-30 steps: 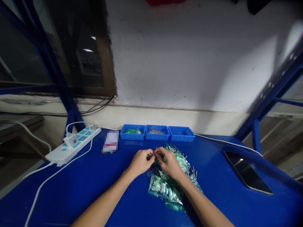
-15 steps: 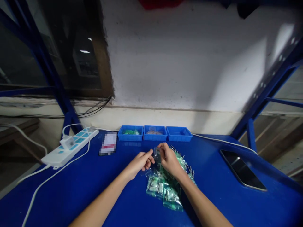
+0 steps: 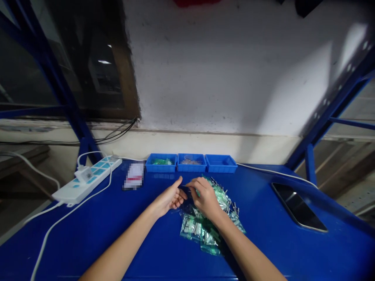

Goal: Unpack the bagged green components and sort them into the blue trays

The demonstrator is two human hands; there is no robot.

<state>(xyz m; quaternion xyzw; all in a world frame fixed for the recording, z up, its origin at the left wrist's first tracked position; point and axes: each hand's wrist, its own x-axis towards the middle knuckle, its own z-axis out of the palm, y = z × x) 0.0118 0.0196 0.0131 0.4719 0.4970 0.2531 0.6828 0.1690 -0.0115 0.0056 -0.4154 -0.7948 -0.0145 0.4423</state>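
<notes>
My left hand (image 3: 170,199) is open over the table, thumb raised apart from the loosely curled fingers, with nothing clearly in it. Just to its right, my right hand (image 3: 205,195) is closed in a pinch; what lies between its fingertips is too small to make out. Under and beside my right hand is a pile of small clear-and-green plastic bags (image 3: 190,227) holding pale and metallic pieces. Several thin metal pins (image 3: 235,209) stick out at the pile's right edge. My right hand and forearm hide part of the pile.
Three blue bins stand along the wall: the left bin (image 3: 161,168) has green packets, the middle bin (image 3: 191,168) small brownish pieces, the right bin (image 3: 221,168) nothing visible. A power strip (image 3: 70,193) with cables and a blurred card (image 3: 134,175) lie left, a phone (image 3: 299,207) right.
My left thumb has lifted away from the fingers. My right hand has turned slightly, its fingertips now pointing left, and the clear bag seen at them before no longer shows clearly.
</notes>
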